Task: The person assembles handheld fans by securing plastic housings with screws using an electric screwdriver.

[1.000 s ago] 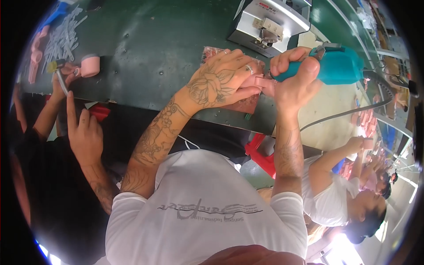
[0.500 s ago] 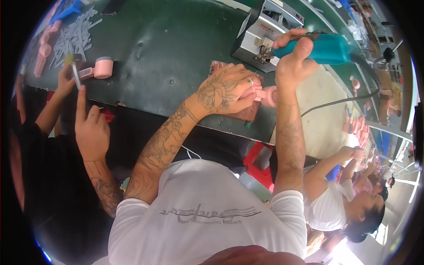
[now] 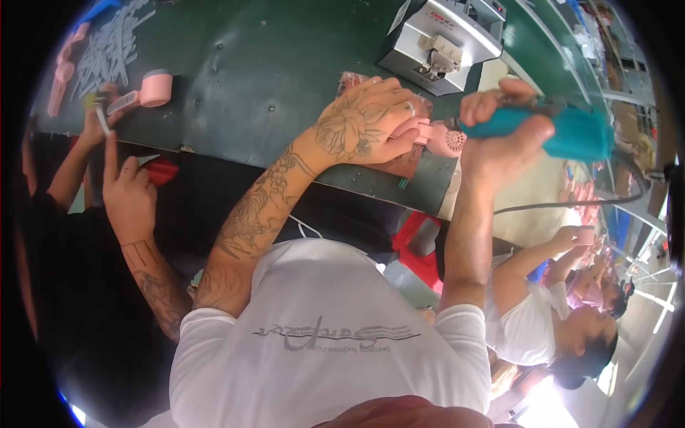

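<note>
My left hand [image 3: 367, 123] is closed over a pink handheld fan [image 3: 447, 141], pressing it onto a worn reddish block [image 3: 407, 168] near the table's front edge. The fan's round slotted head sticks out to the right of my fingers; most of its handle is hidden beneath them. In my right hand [image 3: 499, 146] is a teal electric screwdriver [image 3: 585, 135], held roughly level with its tip toward the left. That tip is near the fan's head; whether they touch I cannot tell. A cable runs from the screwdriver's back end.
A silver-and-black screw feeder [image 3: 446, 53] stands behind the block. Left on the green table [image 3: 271, 64] lie another pink fan [image 3: 155, 88] and a pile of pale strips [image 3: 107, 57]. A co-worker's hands [image 3: 132, 192] work at the left edge. More people sit to the right.
My right hand has brought the screwdriver away from the screw feeder, down and rightward, its tip now near the fan. My left hand stays on the fan. The view has shifted slightly.
</note>
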### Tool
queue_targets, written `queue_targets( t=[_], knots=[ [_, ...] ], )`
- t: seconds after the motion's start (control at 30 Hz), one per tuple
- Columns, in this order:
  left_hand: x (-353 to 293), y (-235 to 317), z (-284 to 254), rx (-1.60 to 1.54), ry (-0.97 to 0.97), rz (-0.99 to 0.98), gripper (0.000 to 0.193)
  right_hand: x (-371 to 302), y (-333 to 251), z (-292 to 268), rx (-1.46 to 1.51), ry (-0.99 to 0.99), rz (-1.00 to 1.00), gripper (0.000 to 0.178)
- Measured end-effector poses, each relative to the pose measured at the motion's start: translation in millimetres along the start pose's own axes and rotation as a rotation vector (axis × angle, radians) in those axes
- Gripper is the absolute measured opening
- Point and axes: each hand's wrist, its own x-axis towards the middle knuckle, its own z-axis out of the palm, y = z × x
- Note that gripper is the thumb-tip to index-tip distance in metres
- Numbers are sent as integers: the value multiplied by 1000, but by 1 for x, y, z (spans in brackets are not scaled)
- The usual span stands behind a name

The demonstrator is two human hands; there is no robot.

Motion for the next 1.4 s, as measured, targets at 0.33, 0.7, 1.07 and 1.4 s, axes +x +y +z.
queue_targets(
  t=[0.33,0.7,1.07,1.4],
  knots=[
    [-3,-2,2,4,-27,-12,31,-24,6,-16,-24,-85,53,86],
    [3,2,4,28,-58,-5,24,-26,36,-24,109,-103,-12,62],
    [5,1,1,-9,-78,31,27,-33,26,-15,7,-55,67,71],
    [0,20,-30,246,62,105,28,34,4,-40,151,379,-189,68]
  ],
)
